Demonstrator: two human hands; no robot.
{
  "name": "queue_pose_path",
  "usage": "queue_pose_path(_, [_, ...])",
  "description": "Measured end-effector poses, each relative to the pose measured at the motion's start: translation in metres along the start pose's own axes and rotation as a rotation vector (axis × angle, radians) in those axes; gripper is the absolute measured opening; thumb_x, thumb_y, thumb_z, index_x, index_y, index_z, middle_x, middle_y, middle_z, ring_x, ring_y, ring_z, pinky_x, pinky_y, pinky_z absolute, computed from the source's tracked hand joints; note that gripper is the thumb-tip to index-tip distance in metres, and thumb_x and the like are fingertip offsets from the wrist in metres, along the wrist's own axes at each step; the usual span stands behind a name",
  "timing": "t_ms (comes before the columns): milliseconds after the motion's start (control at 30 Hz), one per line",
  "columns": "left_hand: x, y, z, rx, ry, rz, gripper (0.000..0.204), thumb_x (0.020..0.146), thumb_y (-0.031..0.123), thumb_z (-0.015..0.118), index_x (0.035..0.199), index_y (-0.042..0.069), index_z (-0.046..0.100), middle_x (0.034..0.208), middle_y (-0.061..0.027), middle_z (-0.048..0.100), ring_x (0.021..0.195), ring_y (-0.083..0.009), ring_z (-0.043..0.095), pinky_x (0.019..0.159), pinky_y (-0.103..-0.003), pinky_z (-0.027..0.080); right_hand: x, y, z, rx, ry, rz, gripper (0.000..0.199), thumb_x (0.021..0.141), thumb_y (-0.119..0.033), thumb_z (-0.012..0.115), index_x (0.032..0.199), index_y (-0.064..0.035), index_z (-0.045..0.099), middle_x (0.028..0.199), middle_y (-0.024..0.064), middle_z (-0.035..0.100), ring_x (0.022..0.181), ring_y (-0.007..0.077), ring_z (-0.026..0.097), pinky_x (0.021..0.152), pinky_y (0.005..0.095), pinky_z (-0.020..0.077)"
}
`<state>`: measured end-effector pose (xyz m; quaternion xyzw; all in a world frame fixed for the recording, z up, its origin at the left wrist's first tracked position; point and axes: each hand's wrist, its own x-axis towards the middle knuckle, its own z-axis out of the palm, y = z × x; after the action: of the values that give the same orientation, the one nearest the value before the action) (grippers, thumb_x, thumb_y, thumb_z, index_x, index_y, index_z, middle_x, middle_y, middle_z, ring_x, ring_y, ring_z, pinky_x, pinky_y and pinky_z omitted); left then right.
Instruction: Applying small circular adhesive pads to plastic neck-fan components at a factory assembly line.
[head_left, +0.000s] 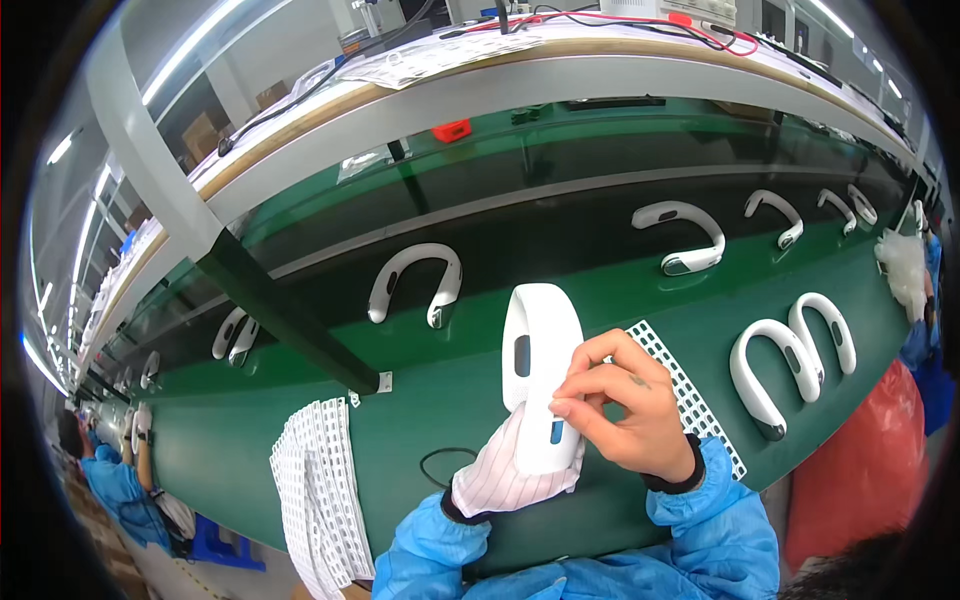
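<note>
My left hand, in a pale striped glove, is closed around the lower end of a white U-shaped neckband device, held up over the green work surface. A dark oval patch shows on its inner side and a small blue-grey rectangle on the near arm. My right hand is bare, its thumb and fingertips pinched together right at the near arm of the device. Whatever lies between those fingertips is too small to make out. Partly behind my right hand lies a white sheet with rows of dark rectangles.
A stack of similar white sheets overhangs the front edge at left. More neckband devices lie at right and along the dark belt behind. A green post rises at left, under a raised shelf. A red bag hangs front right. Co-workers sit at both sides.
</note>
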<state>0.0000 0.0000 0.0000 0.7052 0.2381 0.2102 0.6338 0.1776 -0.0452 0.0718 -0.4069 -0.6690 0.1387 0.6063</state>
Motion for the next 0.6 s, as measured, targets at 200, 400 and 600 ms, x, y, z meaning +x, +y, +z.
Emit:
queue_pose_path(200, [0.004, 0.006, -0.004, 0.621, 0.091, 0.416, 0.056, 0.088, 0.018, 0.070, 0.136, 0.004, 0.043, 0.124, -0.0103, 0.057, 0.111, -0.0233, 0.059, 0.096, -0.033, 0.049, -0.004, 0.006, 0.005, -0.006, 0.056, -0.043, 0.010, 0.081, 0.001, 0.076, 0.088, -0.0005, 0.070, 0.099, 0.0086, 0.059, 0.051, 0.0046, 0.050, 0.046, 0.0218, 0.0397])
queue_pose_path(400, [0.001, 0.017, -0.002, 0.420, 0.126, 0.404, 0.059, 0.083, 0.013, 0.073, 0.134, 0.003, 0.045, 0.123, -0.0102, 0.057, 0.109, -0.0222, 0.060, 0.095, -0.032, 0.049, -0.008, 0.016, 0.011, -0.034, 0.106, -0.072, 0.020, 0.081, 0.001, 0.075, 0.099, 0.0010, 0.067, 0.105, 0.0094, 0.057, 0.051, 0.0037, 0.049, 0.047, 0.0194, 0.0390])
queue_pose_path(600, [0.006, 0.022, 0.000, 0.111, 0.021, 0.248, 0.034, 0.103, 0.026, 0.050, 0.129, 0.004, 0.047, 0.108, -0.0096, 0.059, 0.096, -0.0218, 0.062, 0.081, -0.035, 0.054, -0.004, 0.007, 0.003, 0.775, 0.136, 0.481, 0.049, 0.089, 0.001, 0.066, 0.134, 0.0005, 0.046, 0.113, 0.0069, 0.047, 0.063, 0.0027, 0.051, 0.052, 0.0187, 0.0404])
